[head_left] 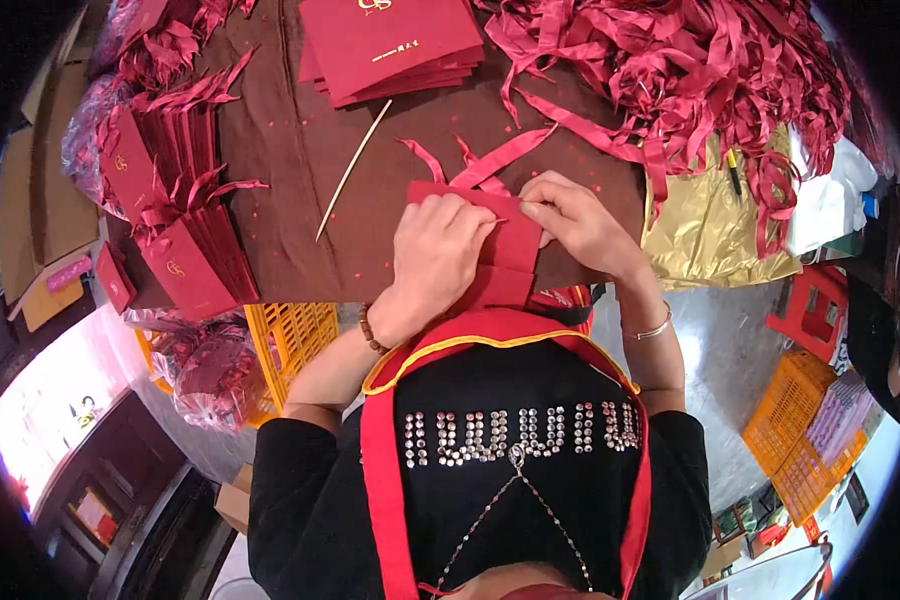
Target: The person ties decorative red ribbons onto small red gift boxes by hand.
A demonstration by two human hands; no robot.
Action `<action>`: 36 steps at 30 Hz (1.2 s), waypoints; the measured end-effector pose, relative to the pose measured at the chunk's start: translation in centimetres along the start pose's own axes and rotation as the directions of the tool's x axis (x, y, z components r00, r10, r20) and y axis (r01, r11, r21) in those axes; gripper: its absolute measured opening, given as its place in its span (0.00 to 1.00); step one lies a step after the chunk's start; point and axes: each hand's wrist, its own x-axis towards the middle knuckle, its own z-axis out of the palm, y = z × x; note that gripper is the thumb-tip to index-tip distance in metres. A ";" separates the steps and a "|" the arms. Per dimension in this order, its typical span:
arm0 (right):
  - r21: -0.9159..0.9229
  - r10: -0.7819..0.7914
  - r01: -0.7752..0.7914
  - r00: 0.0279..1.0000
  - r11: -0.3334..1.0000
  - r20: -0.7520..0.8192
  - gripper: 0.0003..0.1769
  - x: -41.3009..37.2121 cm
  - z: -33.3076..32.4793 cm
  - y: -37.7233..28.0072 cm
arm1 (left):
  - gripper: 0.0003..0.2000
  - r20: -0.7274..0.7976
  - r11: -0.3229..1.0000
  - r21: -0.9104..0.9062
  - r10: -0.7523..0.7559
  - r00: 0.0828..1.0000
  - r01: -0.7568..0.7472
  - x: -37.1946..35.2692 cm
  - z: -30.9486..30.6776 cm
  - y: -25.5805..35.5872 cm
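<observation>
A dark red paper gift bag (515, 245) lies at the table's near edge, in front of my apron. Red ribbon (510, 158) runs out from its far side. My left hand (440, 245) is closed over the bag's left part, its thumb and finger pinched near the middle. From the right, my right hand (578, 225) pinches at the bag's upper right edge, thumb and forefinger together. The fingers hide whether a ribbon end is between them. A thin pale stick (353, 170) rests on the brown cloth, left of the bag.
A stack of flat red bags (395, 50) lies at the back. Bags with ribbons (195, 262) stand in rows at left. A large heap of loose red ribbons (670, 70) covers the back right, beside gold plastic (710, 225). Orange crates (295, 345) are below the table.
</observation>
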 end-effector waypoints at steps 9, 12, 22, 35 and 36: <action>-0.018 -0.047 0.046 0.998 0.999 -0.034 0.10 -0.4 0.2 0.5 | 0.03 -0.040 0.998 0.057 0.007 0.999 -0.004 0.6 0.9 0.7; -0.025 -0.048 0.047 0.998 0.999 -0.041 0.10 -0.4 0.2 0.8 | 0.04 -0.020 0.999 0.051 0.002 1.000 -0.001 0.8 0.7 0.8; -0.075 -0.059 0.054 0.996 0.996 -0.065 0.09 -0.5 0.4 0.8 | 0.03 0.025 0.999 0.001 -0.045 0.999 0.045 1.4 0.2 1.2; -0.028 -0.077 0.074 0.993 0.997 -0.094 0.08 -0.8 0.8 0.4 | 0.04 0.081 0.991 0.131 0.030 0.996 -0.040 2.0 -0.2 1.9; -0.028 -0.079 0.076 0.993 0.997 -0.093 0.08 -0.9 0.8 0.4 | 0.04 0.102 0.981 0.182 0.049 0.994 -0.067 2.1 -0.2 2.0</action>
